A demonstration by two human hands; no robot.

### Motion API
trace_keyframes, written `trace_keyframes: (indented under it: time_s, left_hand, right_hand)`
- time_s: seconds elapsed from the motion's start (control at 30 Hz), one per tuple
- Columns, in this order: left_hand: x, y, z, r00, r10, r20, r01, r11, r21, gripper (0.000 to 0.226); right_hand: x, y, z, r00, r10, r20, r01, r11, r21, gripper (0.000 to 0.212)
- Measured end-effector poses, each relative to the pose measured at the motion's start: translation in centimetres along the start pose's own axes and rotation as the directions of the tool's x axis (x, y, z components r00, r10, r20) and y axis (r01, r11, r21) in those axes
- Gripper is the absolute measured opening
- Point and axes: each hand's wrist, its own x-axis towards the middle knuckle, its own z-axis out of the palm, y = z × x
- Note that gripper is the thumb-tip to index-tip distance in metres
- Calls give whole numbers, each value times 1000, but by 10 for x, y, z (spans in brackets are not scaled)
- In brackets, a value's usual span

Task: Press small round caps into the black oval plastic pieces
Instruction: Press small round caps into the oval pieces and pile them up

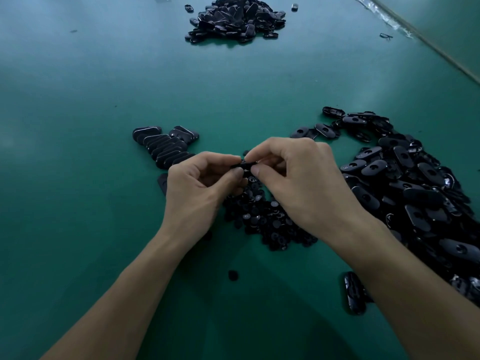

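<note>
My left hand (pixel 200 185) and my right hand (pixel 298 178) meet above the green table, and both pinch one black oval piece (pixel 245 165) between thumbs and fingertips. Most of that piece is hidden by my fingers. Whether a cap sits in it I cannot tell. Under my hands lies a heap of small round caps (pixel 265 219). A big loose pile of black oval pieces with holes (pixel 405 183) spreads along the right. A leaning row of stacked oval pieces (pixel 166 146) lies left of my hands.
A second heap of black oval pieces (pixel 236 19) lies at the far end of the green table (pixel 91 100). One stray cap (pixel 233 275) and one oval piece (pixel 354 292) lie near me. A table edge strip (pixel 415 35) runs at the far right.
</note>
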Motion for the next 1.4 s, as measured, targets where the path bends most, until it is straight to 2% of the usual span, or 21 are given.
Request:
trace_keyframes:
  time_s: [0.53, 0.7, 1.07, 1.2, 1.4]
  left_hand:
    - [-1, 0, 2, 999, 21, 38, -20, 999, -34, 15]
    - [-1, 0, 4, 1000, 12, 29, -11, 1000, -24, 15]
    - [2, -3, 0, 1000, 13, -25, -14, 999, -29, 19]
    - [2, -3, 0, 1000, 17, -11, -17, 1000, -25, 19]
    - [0, 0, 1, 999, 31, -6, -32, 999, -38, 17]
  right_hand:
    - [-4, -3, 4, 1000, -14, -7, 14, 1000, -14, 18]
    - [-3, -1, 5, 1000, 18, -25, -18, 1000, -16, 10]
    - [-2, -4, 4, 999, -39, -28, 37, 997, -69, 22]
    - [-1, -4, 3, 999, -19, -42, 19, 1000, -8, 16]
    - [-1, -4, 9, 995, -18, -100, 16, 1000, -21, 12]
